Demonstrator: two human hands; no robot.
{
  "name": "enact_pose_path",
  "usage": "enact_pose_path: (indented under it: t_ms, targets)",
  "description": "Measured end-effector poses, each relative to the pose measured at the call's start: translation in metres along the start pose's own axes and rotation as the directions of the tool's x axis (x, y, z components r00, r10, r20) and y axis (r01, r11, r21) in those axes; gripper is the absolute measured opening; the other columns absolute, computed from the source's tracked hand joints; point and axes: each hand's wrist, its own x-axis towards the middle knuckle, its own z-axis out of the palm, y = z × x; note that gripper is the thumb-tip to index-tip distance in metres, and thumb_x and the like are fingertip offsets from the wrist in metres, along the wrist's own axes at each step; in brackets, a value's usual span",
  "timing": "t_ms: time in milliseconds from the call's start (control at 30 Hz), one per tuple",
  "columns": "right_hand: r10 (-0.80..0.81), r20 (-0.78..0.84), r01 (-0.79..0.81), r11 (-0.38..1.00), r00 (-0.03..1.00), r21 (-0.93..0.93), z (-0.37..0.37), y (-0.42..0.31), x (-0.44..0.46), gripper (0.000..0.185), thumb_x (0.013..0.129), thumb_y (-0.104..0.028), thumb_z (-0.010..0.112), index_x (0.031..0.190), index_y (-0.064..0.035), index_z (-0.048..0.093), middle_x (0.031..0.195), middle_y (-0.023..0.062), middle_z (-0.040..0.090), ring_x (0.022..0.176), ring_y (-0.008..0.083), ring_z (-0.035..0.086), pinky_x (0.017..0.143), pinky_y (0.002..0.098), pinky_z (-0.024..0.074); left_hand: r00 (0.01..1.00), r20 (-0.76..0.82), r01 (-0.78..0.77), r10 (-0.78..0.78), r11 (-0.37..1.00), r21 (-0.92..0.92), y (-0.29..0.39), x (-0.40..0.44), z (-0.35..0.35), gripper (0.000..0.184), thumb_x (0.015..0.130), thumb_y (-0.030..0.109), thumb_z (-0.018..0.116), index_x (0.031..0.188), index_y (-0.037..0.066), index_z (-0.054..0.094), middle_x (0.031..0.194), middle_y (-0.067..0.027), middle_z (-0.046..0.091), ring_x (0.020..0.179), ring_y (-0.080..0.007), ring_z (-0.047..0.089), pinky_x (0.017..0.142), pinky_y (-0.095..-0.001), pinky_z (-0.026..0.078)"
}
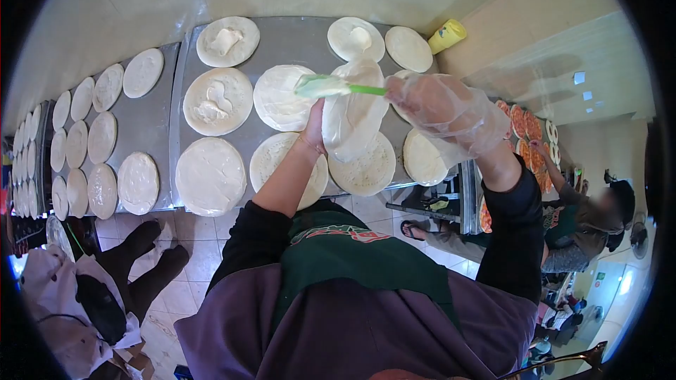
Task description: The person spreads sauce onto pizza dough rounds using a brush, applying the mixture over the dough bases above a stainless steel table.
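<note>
My left hand (pixel 315 127) grips the edge of a round pizza base (pixel 350 116), tilted up off the table, its face coated with white sauce. My right hand (pixel 422 102), in a loose clear plastic glove, is closed around the green handle of a spatula (pixel 367 89). White sauce covers the spatula's blade, which points left in front of a sauced base (pixel 280 98) lying on the table. Below my left forearm lies another base (pixel 285 162), partly hidden by it. A dimpled base (pixel 366 165) rests just under the raised one.
Several more bases lie on the metal table (pixel 165 134), some with dollops of sauce. A yellow container (pixel 448 36) stands at the back right corner by the wall. People are at the left and right; red-topped pizzas (pixel 524 123) lie at the right.
</note>
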Motion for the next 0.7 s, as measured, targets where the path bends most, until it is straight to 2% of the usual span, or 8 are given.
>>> enact_pose_path:
  t_ms: [67,167,233,367,433,533,667,700]
  targets:
    - [-0.035,0.045,0.032,0.998,0.998,0.054,0.003,-0.004,0.005,0.008,0.089,-0.020,0.055,0.094,-0.0143,0.057,0.068,0.0063,0.053,0.059,0.0229,0.057,0.052,0.0342,0.0454,1.000,0.026,0.011,-0.011,0.999,-0.031,-0.005,0.002,-0.012,0.057,0.095,0.046,0.031,0.135,0.006,0.040,0.125,-0.0139,0.053,0.110,-0.0251,0.057,0.094,-0.0393,0.047]
    - [-0.041,0.298,0.000,0.991,0.954,0.135,-0.001,-0.009,0.012,0.008,0.090,-0.018,0.054,0.093,-0.0107,0.056,0.067,0.0097,0.052,0.058,0.0267,0.056,0.052,0.0368,0.0443,0.998,0.067,0.013,-0.010,0.998,-0.056,-0.005,0.002,-0.012,0.057,0.095,0.045,0.031,0.134,0.005,0.040,0.125,-0.0143,0.053,0.109,-0.0253,0.057,0.094,-0.0391,0.047]
    - [0.038,0.387,-0.177,0.927,0.921,0.331,0.001,-0.003,0.013,0.013,0.089,-0.018,0.053,0.097,-0.0084,0.054,0.067,0.0132,0.054,0.060,0.0326,0.056,0.053,0.0426,0.0436,0.997,0.082,0.002,0.002,0.999,-0.051,-0.002,0.004,-0.010,0.056,0.095,0.045,0.031,0.134,0.005,0.041,0.125,-0.0144,0.053,0.109,-0.0254,0.057,0.094,-0.0390,0.047]
    - [0.157,0.276,-0.268,0.863,0.948,0.429,-0.001,0.014,0.005,0.013,0.091,-0.019,0.050,0.094,-0.0058,0.051,0.068,0.0183,0.053,0.063,0.0375,0.056,0.055,0.0452,0.0422,0.998,0.050,-0.024,0.026,0.999,-0.027,0.007,0.001,0.008,0.055,0.095,0.043,0.029,0.134,0.006,0.040,0.127,-0.0138,0.052,0.110,-0.0253,0.056,0.095,-0.0390,0.046]
    - [0.312,0.332,-0.408,0.871,0.890,0.274,0.000,0.022,-0.003,0.014,0.092,-0.018,0.049,0.092,-0.0046,0.051,0.067,0.0222,0.052,0.065,0.0404,0.055,0.057,0.0467,0.0414,0.998,0.028,-0.050,0.051,0.998,-0.027,0.010,0.000,0.012,0.055,0.095,0.043,0.029,0.134,0.006,0.041,0.128,-0.0135,0.052,0.111,-0.0253,0.056,0.095,-0.0391,0.046]
    - [0.397,0.334,-0.491,0.826,0.855,0.277,0.002,0.021,-0.014,0.014,0.092,-0.018,0.049,0.090,-0.0041,0.050,0.066,0.0238,0.051,0.066,0.0412,0.055,0.058,0.0479,0.0405,0.996,0.017,-0.093,0.093,0.996,-0.017,0.015,0.002,0.009,0.054,0.095,0.043,0.029,0.134,0.007,0.041,0.127,-0.0126,0.052,0.112,-0.0253,0.055,0.095,-0.0393,0.045]
    - [0.404,0.385,-0.519,0.813,0.830,0.265,-0.001,0.007,-0.017,0.014,0.091,-0.019,0.051,0.093,-0.0052,0.052,0.068,0.0220,0.053,0.066,0.0411,0.055,0.058,0.0479,0.0415,0.990,-0.009,-0.139,0.138,0.990,-0.005,0.022,0.001,0.015,0.055,0.095,0.044,0.030,0.133,0.007,0.042,0.125,-0.0124,0.053,0.110,-0.0256,0.055,0.095,-0.0394,0.045]
    - [0.379,0.299,-0.458,0.848,0.875,0.266,0.002,0.006,-0.018,0.012,0.090,-0.016,0.054,0.095,-0.0054,0.054,0.073,0.0194,0.056,0.066,0.0398,0.056,0.058,0.0452,0.0435,0.990,-0.010,-0.143,0.143,0.990,-0.001,0.023,0.001,0.016,0.055,0.095,0.045,0.030,0.134,0.007,0.042,0.124,-0.0123,0.054,0.110,-0.0257,0.055,0.095,-0.0395,0.045]
